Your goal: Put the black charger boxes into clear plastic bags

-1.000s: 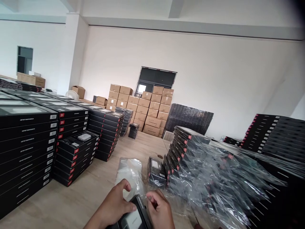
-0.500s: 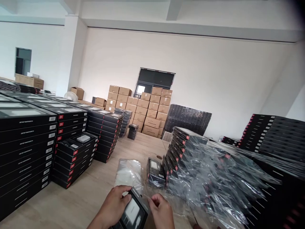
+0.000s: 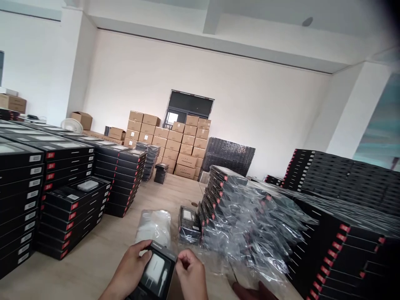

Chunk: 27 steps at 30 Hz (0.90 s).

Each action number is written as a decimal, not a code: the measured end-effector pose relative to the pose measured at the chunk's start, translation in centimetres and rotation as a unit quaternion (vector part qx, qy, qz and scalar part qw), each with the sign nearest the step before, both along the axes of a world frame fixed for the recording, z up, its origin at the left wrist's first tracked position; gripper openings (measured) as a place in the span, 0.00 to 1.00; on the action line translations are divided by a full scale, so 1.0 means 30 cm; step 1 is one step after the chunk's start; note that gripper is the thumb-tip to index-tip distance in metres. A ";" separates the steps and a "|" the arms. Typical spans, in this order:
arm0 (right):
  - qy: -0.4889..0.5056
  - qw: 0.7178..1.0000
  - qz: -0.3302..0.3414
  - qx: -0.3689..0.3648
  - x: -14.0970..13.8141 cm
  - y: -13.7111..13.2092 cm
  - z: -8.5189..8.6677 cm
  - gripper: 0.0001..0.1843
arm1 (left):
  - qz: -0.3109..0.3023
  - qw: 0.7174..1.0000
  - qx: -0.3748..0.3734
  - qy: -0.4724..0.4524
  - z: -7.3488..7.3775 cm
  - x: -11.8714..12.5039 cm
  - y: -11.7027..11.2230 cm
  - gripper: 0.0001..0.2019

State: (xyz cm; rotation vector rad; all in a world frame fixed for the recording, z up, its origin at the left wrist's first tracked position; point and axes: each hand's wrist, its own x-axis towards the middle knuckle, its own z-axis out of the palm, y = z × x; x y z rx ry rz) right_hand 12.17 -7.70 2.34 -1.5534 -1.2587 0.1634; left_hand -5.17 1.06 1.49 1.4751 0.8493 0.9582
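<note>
The box (image 3: 155,271) is pinched along its left edge by the left grip (image 3: 128,268), over the worktop (image 3: 84,271). The right grip (image 3: 192,271) is curled at the box's upper right corner; whether anything is pinched cannot be told. Plastic (image 3: 153,225) is laid just beyond; wrapped boxes (image 3: 215,204) are stacked rightward.

The left hand (image 3: 133,266), its forearm (image 3: 113,288) and the right hand (image 3: 191,273) are all bare.
</note>
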 end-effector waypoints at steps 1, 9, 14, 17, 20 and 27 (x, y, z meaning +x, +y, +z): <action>-0.007 1.000 0.001 0.007 0.002 -0.001 0.001 0.07 | -0.003 1.000 -0.002 -0.010 0.006 0.001 -0.003 0.21; -0.099 0.993 -0.007 0.065 0.028 0.002 0.021 0.07 | -0.008 0.997 -0.029 -0.073 0.009 0.017 -0.003 0.15; -0.061 0.996 0.004 0.068 0.023 0.000 0.047 0.09 | -0.007 0.995 -0.042 -0.088 -0.002 0.022 0.003 0.12; -0.046 0.997 0.021 0.057 0.018 -0.002 0.046 0.08 | 0.006 0.993 -0.048 -0.103 0.007 0.022 -0.002 0.12; 0.008 0.998 0.045 0.038 0.012 -0.003 0.049 0.10 | 0.026 0.992 -0.036 -0.122 0.024 0.024 -0.013 0.15; 0.098 0.991 0.067 0.054 0.006 0.000 0.081 0.14 | 0.005 0.989 -0.027 -0.148 0.044 0.032 -0.032 0.21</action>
